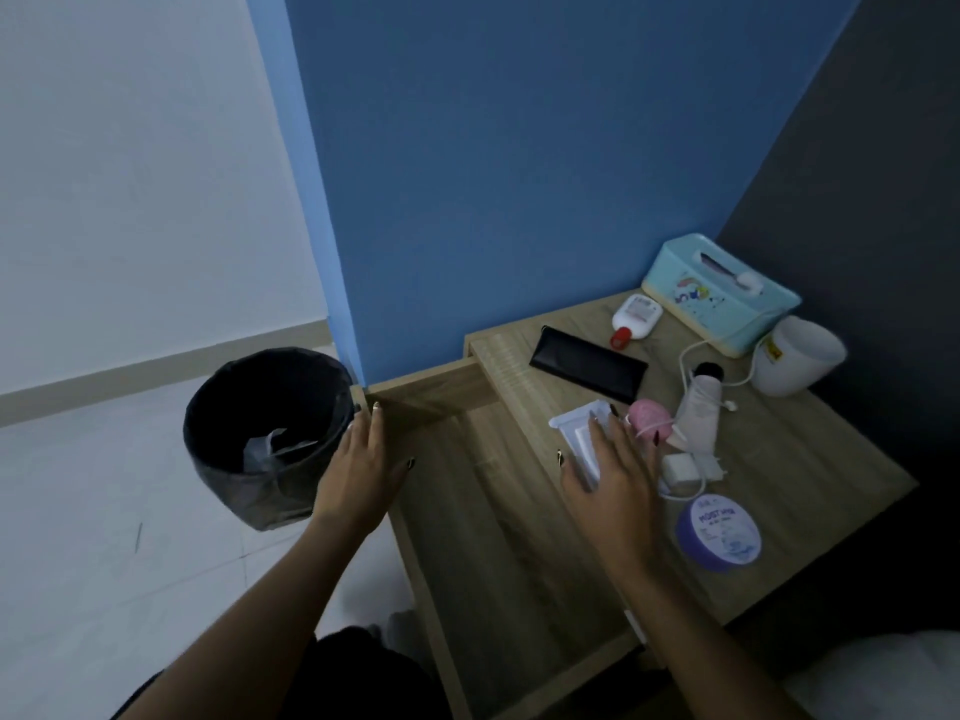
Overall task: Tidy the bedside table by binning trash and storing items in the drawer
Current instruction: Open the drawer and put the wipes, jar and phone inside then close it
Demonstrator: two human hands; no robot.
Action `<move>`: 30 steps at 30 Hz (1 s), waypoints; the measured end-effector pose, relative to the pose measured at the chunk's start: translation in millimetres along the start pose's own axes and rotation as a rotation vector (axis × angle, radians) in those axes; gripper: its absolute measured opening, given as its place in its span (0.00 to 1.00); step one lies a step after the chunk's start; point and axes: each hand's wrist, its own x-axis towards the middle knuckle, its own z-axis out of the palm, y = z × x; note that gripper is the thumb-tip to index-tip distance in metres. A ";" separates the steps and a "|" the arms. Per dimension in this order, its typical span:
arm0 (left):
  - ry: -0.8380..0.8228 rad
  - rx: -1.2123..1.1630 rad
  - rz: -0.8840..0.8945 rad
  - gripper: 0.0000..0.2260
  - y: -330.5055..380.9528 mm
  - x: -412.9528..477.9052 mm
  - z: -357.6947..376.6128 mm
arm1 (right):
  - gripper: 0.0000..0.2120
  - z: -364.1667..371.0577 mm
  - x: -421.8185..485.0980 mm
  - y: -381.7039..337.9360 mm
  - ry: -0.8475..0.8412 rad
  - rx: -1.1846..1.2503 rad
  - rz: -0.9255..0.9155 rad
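Right grip [613, 475] spread over white packet [576, 433]; left grip [363, 459] on drawer [467, 511] edge.

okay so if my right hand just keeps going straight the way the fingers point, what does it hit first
Most likely the white plastic tray under your right hand, then perhaps the black case beyond; depth is hard to judge.

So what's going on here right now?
A person is tidying a bedside table. The drawer is pulled open and looks empty. The left hand rests on its far corner, beside the black bin. The right hand lies over a white plastic packet at the table's edge. A black case, purple tin and tissue box remain on top.
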 end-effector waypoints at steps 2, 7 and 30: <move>0.000 0.012 0.003 0.36 3.4 9.6 -6.2 | 0.22 -6.1 2.6 -6.4 0.072 0.124 -0.010; -0.026 0.014 -0.021 0.34 3.9 20.2 -6.6 | 0.28 -13.6 23.1 -0.2 -0.029 -0.003 0.029; -0.012 -0.093 -0.147 0.36 3.8 26.5 -4.3 | 0.47 -10.4 63.1 -45.7 -0.087 0.142 0.018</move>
